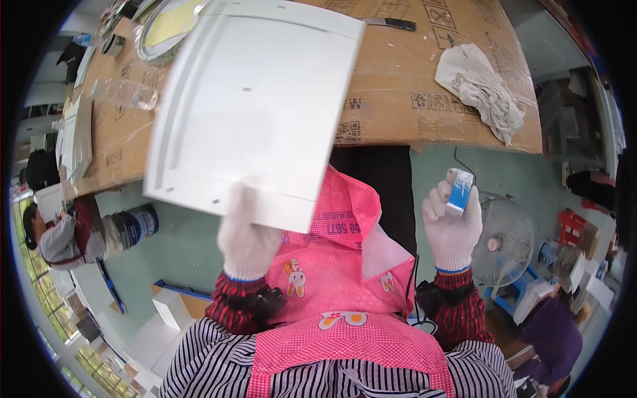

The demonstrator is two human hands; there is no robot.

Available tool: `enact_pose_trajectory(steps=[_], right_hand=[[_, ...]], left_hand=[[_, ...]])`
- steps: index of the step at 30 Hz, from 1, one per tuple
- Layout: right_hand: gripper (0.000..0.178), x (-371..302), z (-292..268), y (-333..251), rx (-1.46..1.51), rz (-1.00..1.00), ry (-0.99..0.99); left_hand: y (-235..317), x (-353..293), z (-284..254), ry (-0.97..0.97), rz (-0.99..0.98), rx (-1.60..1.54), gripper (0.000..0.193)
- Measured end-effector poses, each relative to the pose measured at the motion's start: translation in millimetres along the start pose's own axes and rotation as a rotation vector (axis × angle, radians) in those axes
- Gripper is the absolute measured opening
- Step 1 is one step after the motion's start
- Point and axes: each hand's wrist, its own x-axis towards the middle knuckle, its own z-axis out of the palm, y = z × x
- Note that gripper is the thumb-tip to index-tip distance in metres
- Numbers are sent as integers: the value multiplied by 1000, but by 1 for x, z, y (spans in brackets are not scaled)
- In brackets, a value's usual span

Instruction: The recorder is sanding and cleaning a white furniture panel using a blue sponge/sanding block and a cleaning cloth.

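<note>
A white flat panel (252, 99) with shallow grooves and a few small marks is held up and tilted in front of me. My left hand (248, 242), in a white knit glove, is closed on its near edge, and the thumb lies over the panel's face. My right hand (454, 225), gloved the same way, is raised to the right, apart from the panel. Its fingers are closed round a small blue block (460, 192) with white residue on its top and lower edge. The panel hides part of the cardboard-covered table (391, 86).
On the table lie a crumpled white cloth (479, 89), a dark-bladed scraper (391, 24), a clear plastic bottle (126, 94) and a round tub (162, 33). A floor fan (504, 239) stands at the right. Another person (60, 232) sits at the far left beside a blue bucket (136, 224).
</note>
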Motion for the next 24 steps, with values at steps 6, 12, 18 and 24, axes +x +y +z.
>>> enact_pose_trajectory(steps=[6,12,18,24], right_hand=[[44,5,-2,-1,46,34,-129],[39,15,-12,7,-269,-141,-47],[39,12,15,18,-720,-251,255],[37,21,17,22,-769,-310,331]], left_hand=[[-63,-36,3,-181,-722,-893,51],[-78,-32,-25,-179,-816,-816,52],[-98,-25,-49,-340,-839,-936,52],[-94,-17,-46,-276,-890,-829,52]])
